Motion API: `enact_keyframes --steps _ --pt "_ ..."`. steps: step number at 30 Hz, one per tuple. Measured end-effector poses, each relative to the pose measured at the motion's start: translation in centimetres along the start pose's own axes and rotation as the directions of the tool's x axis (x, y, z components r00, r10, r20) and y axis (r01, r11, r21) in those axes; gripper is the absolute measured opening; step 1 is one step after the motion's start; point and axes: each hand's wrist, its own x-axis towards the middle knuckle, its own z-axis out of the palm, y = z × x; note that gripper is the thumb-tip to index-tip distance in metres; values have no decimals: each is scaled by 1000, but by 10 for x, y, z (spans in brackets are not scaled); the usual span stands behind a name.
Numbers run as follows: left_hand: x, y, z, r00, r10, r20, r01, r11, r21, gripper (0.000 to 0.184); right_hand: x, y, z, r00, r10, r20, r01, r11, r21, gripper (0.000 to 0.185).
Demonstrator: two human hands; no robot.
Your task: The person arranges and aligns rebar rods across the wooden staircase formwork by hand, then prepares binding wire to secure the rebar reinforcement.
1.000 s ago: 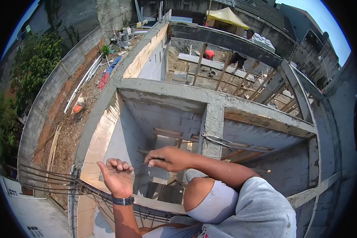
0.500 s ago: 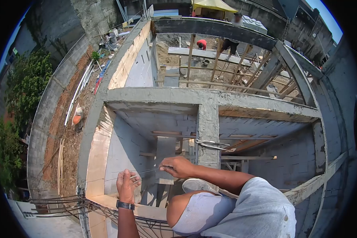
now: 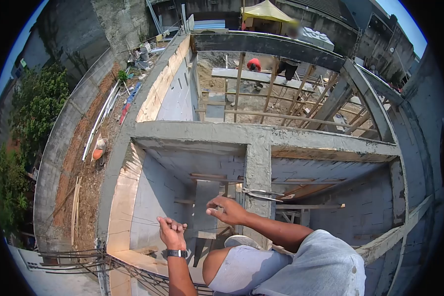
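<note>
My left hand [image 3: 172, 233], with a dark watch at the wrist, has its fingers curled round thin wires [image 3: 142, 220] that stick out to the left. My right hand [image 3: 226, 210] is raised to the right of it, thumb and fingers apart, with nothing visible between them. A gap separates the two hands. Beyond my right hand, pincers [image 3: 262, 194] lie across the narrow concrete beam [image 3: 258, 163]. Below my hands are my bent knee and a shoe [image 3: 242, 241] on the beam.
Rebar [image 3: 74, 266] juts out at the lower left beside plywood formwork [image 3: 121, 212]. Deep openings lie between the concrete beams [image 3: 192, 131]. Two people, one in red [image 3: 254, 64], are among wooden props below at the back. A yellow canopy [image 3: 267, 12] stands beyond.
My right hand has moved off the wire and opened. My left hand has turned and closed round the wires, which no longer stretch between both hands. The view has shifted.
</note>
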Motion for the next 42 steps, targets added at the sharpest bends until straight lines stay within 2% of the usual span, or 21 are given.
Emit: enact_keyframes --steps 2,7,13,16,17,19,21,22,24,25,26,27,28,29,30,31,32,34,36,39,42 --pt "7 -1 -27 995 -35 -88 38 998 39 44 6 17 -16 979 50 -197 -55 998 -20 35" --pt "13 -2 -32 978 -3 -209 68 949 307 34 14 29 -71 901 139 -412 -169 985 -37 32" --pt "20 10 1 994 40 -104 1 930 367 30 16 29 -119 840 79 -536 -138 988 -72 34" --pt "24 27 21 997 73 -1 -67 915 398 29 17 15 -157 744 -5 -668 -77 993 -93 38" --pt "24 36 28 996 88 34 -94 907 411 27 16 2 -178 664 -116 -739 -21 985 -173 47" --pt "19 55 48 977 159 141 -205 878 432 25 16 -22 -233 448 -207 -870 -20 970 -242 59" --pt "15 74 70 942 231 245 -319 843 432 22 12 -72 -292 255 -323 -912 -53 937 -346 69" --pt "12 83 78 923 246 295 -358 831 426 21 15 -86 -329 226 -296 -928 99 955 -281 79" --pt "5 100 93 878 264 400 -431 799 419 21 2 -155 -389 99 -296 -950 392 889 -236 98" --pt "-3 107 98 878 241 413 -407 830 381 18 -8 -176 -421 61 -261 -963 630 759 -166 108" --pt "-7 112 99 881 222 417 -392 837 382 18 -26 -192 -450 44 -176 -983 725 683 -90 116" --pt "-11 115 96 887 198 416 -368 848 382 17 -42 -217 -463 -189 -206 -960 623 731 -279 115" --pt "-15 115 90 896 169 410 -338 859 384 17 -50 -218 -472 -417 -381 -825 283 809 -516 103" --pt "-12 113 80 913 130 388 -288 878 383 19 -62 -215 -475 -528 -586 -615 -125 770 -625 91" --pt "-7 111 70 915 93 393 -251 893 373 19 -78 -205 -471 -494 -784 -376 -524 614 -590 80" --pt "-6 107 61 920 54 389 -206 909 362 20 -96 -184 -459 -362 -570 -737 -296 821 -489 61" --pt "-7 103 50 927 27 373 -165 925 342 21 -101 -156 -443 -119 -266 -957 -95 962 -256 47" --pt "-12 93 36 944 -31 329 -97 925 367 23 -79 -89 -379 7 -462 -887 49 886 -461 45" --pt "-13 88 20 960 -53 276 -74 899 432 24 -62 -56 -301 283 -284 -916 -26 953 -303 41" --pt "-28 91 0 971 -29 237 -110 827 551 26 -44 -83 -205 638 -144 -756 -136 946 -295 38" --pt "-46 109 -17 973 5 231 -148 781 607 27 -28 -151 -160 758 -219 -614 -120 879 -461 37"
